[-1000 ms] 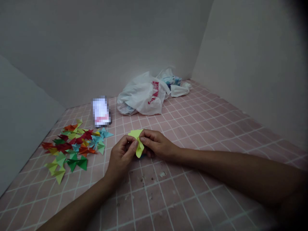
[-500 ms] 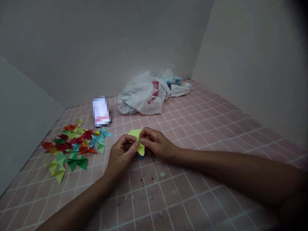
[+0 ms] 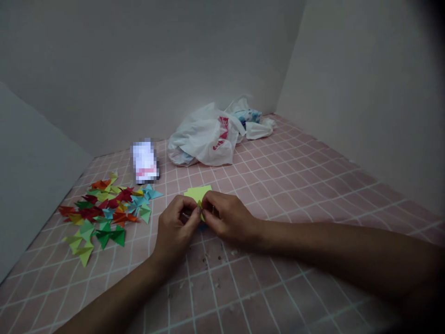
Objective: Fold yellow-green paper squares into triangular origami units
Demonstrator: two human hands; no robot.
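Item 1: small folded piece of yellow paper (image 3: 199, 204), mid-scene, between the two hands at the clock's centre; its lower part is largely covered by the fingers, so its full shape cannot be told.

Item 2: left hand (image 3: 176, 221), bare, entering from seven o'clock; thumb and forefinger drawn narrow, pinching the yellow piece.

Item 3: right hand (image 3: 227, 215), bare, its forearm entering from four o'clock; thumb and forefinger likewise closed on the piece, tips beside those of the left.

Item 4: flat bright-yellow paper with straight edges (image 3: 197, 192), at twelve o'clock, just beyond the fingertips.

Item 5: blue object, mostly hidden (image 3: 202, 226), just below the fingers at six o'clock; nature uncertain.

Item 6: spread of pointed folded-paper shapes (image 3: 93, 213), at nine o'clock; red, orange, yellow, greens and light blue, many overlapping.

Item 7: phone with a lit, pixelated screen (image 3: 145, 161), at ten to eleven o'clock, beyond the shapes.

Item 8: crumpled white plastic bag with red print (image 3: 205, 137), at twelve o'clock, near the grey wall (image 3: 156, 69).

Item 9: blue-and-white package (image 3: 251, 116), at one o'clock, beside the bag.

Item 10: pink surface with white grid lines (image 3: 306, 185), beneath all.
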